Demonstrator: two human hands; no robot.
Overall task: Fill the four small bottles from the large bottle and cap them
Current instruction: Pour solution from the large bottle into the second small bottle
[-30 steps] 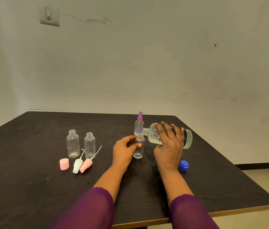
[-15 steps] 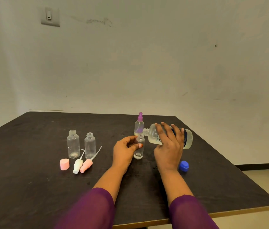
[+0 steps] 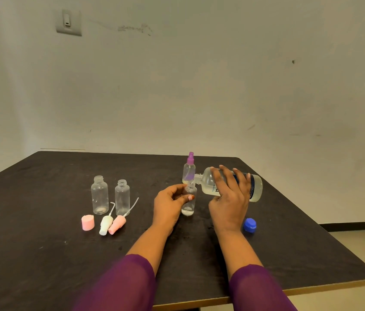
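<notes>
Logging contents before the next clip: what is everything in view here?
table: one, black, lower view
empty small bottles: two, clear, upright left of centre
capped small bottle: one, clear with purple spray top, behind the held one
held small bottle: one, clear, uncapped, centre
large bottle: one, clear with dark label, tipped toward held small bottle
blue cap: one, blue, table right
pink cap: one, pink, front left
spray tops: two, cream and pink, lying beside pink cap
wall switch: one, white, upper left
left hand: one, holds held small bottle
right hand: one, grips large bottle
</notes>
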